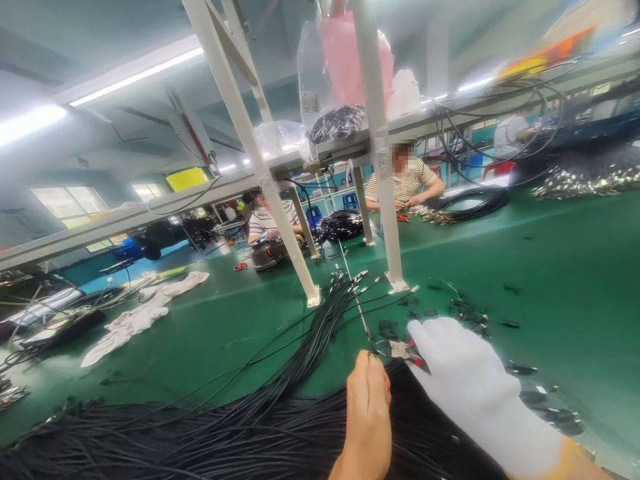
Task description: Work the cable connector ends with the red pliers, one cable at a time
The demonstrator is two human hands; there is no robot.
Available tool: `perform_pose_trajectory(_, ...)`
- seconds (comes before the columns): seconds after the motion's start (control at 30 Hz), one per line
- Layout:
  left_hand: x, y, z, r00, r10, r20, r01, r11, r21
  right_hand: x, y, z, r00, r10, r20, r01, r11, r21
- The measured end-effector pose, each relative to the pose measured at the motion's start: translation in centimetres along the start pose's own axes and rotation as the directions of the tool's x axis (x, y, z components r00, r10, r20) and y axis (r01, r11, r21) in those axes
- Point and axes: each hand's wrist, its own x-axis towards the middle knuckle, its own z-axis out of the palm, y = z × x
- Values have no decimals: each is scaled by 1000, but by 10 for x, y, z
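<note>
My bare left hand point(367, 413) is closed in a pinch at the front centre, over the mass of black cables point(210, 440). A dark cable end seems to show at its fingertips, though most of it is hidden by the fingers. From there a thin, pale, shiny strand point(357, 300) runs away over the table. My right hand point(465, 387), in a white glove, is wrapped around cutting pliers point(399, 349) with red-and-black handles. The pliers' jaws point left, close beside my left fingertips. Beyond lies a bundle of cable ends with silver connectors point(350, 279).
White metal legs point(393, 233) of a shelf stand on the green table point(565, 267). Black scraps point(470, 313) lie around my right hand. White gloves point(135, 320) lie at left. Across the table sit two people, near a coiled cable bundle point(475, 205) and a dark device point(270, 255).
</note>
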Motion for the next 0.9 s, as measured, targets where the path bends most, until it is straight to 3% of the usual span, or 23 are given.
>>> perform_pose_trajectory(0.3,-2,2,1,999,44,24,-45,999,28,-1,-9,-4,998,42,47,-39,998,-57)
perform_pose_trajectory(0.57,-4,2,-3,984,178,16,-176,949,262,-7,-14,5,991,85,99,-75,992,-105)
perform_pose_trajectory(0.73,-7,-12,6,945,307,-109,-198,807,557,-11,-21,6,964,145,221,-123,986,-109)
perform_pose_trajectory(0.9,-5,-34,12,905,391,-166,-162,680,715,-16,-27,3,977,130,170,-103,982,-159)
